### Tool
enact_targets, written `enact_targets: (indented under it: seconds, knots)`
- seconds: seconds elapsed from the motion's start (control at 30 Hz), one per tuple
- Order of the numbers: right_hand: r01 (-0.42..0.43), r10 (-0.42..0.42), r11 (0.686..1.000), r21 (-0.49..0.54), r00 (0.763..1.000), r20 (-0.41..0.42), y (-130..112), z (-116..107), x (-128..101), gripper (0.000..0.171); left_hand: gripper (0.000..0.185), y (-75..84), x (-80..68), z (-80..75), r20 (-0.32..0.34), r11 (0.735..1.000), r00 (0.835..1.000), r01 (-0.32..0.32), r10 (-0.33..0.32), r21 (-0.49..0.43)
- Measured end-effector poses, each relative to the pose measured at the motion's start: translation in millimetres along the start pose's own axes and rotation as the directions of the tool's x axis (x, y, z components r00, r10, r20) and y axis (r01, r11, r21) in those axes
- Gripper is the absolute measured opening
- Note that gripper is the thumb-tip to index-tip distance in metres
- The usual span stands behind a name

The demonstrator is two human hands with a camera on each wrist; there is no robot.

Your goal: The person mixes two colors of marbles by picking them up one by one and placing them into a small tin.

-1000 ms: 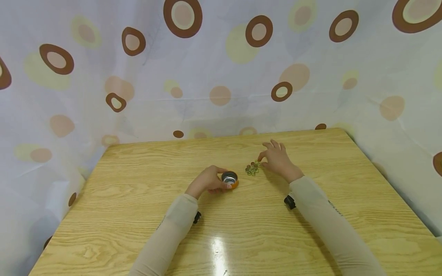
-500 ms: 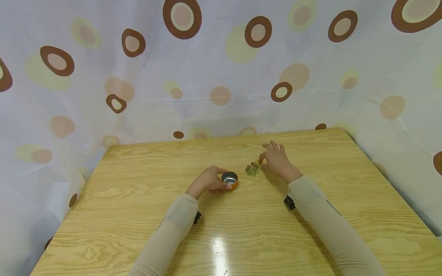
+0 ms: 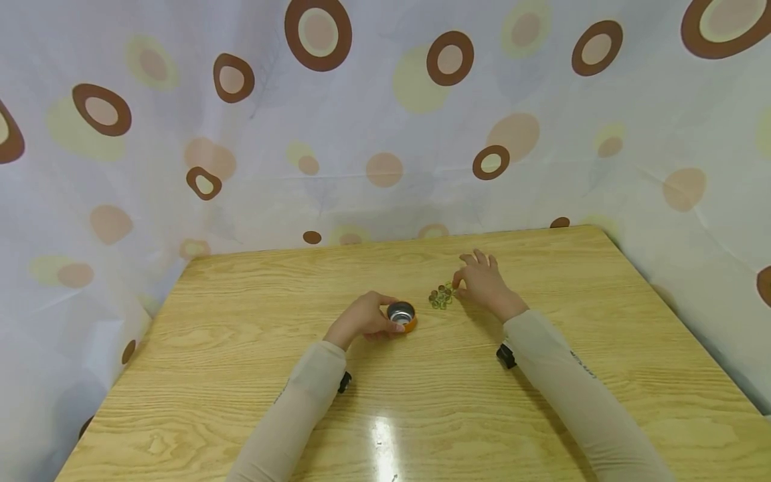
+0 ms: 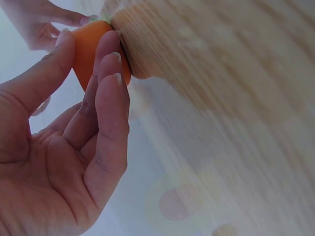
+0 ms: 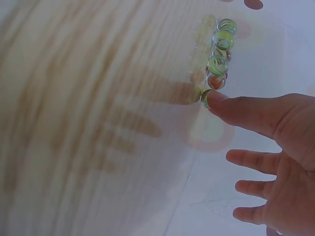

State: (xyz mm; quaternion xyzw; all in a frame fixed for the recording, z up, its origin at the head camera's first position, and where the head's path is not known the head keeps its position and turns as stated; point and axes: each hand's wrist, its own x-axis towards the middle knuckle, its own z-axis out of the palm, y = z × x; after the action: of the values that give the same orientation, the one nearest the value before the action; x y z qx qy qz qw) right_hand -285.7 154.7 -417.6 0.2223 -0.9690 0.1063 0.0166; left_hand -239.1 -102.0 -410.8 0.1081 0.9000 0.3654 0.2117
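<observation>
My hands rest on the desk (image 3: 241, 375), one holding a small cup, one at a cluster of marbles.

In front of the spotted curtain (image 3: 385, 120), my left hand (image 3: 360, 318) curls thumb and fingers round the small orange cup (image 3: 401, 314) near the desk's middle; my right hand (image 3: 484, 281) has its fingers spread, one fingertip touching the end marble of the marbles (image 3: 442, 295) just right of the cup. The head view shows the cup upright, silver inside, mouth up; the left wrist view shows only its orange side between my fingers (image 4: 106, 64). The right wrist view alone shows the glass marbles lined in a short row, running straight away from my fingertip (image 5: 216, 98).
</observation>
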Motion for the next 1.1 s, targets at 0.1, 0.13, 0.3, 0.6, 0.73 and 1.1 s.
enact_targets:
  seconds: [0.1, 0.13, 0.3, 0.6, 0.73, 1.1]
  knots:
    - [-0.006, 0.006, 1.000, 0.004, 1.000, 0.004, 0, 0, -2, 0.011, 0.063, 0.4, -0.2, 0.6, 0.002, 1.000, 1.000, 0.002, -0.002, -0.010]
    - [-0.008, 0.008, 1.000, 0.003, 1.000, 0.005, 0, 0, -2, 0.011, 0.064, 0.4, -0.1, 0.5, 0.002, 1.000, 1.000, 0.002, -0.002, -0.012]
    - [-0.020, 0.020, 1.000, 0.011, 1.000, 0.003, 0, -2, -2, 0.013, 0.063, 1.6, -0.5, 0.3, 0.000, 1.000, 1.000, 0.000, 0.000, -0.008]
    - [-0.019, 0.020, 0.999, 0.038, 1.000, -0.021, -2, -6, -5, 0.014, 0.063, 1.5, -0.5, 0.3, 0.002, 1.000, 1.000, -0.005, 0.005, 0.014]
    - [-0.005, 0.008, 0.998, 0.065, 0.999, -0.038, -3, -5, -6, 0.015, 0.063, 1.2, -1.0, 0.9, 0.007, 1.000, 1.000, -0.004, 0.004, 0.009]
    - [0.094, -0.084, 0.991, 0.097, 0.991, -0.102, -20, -7, -4, 0.015, 0.063, 0.5, 0.2, 0.6, 0.010, 1.000, 1.000, 0.002, -0.002, 0.003]
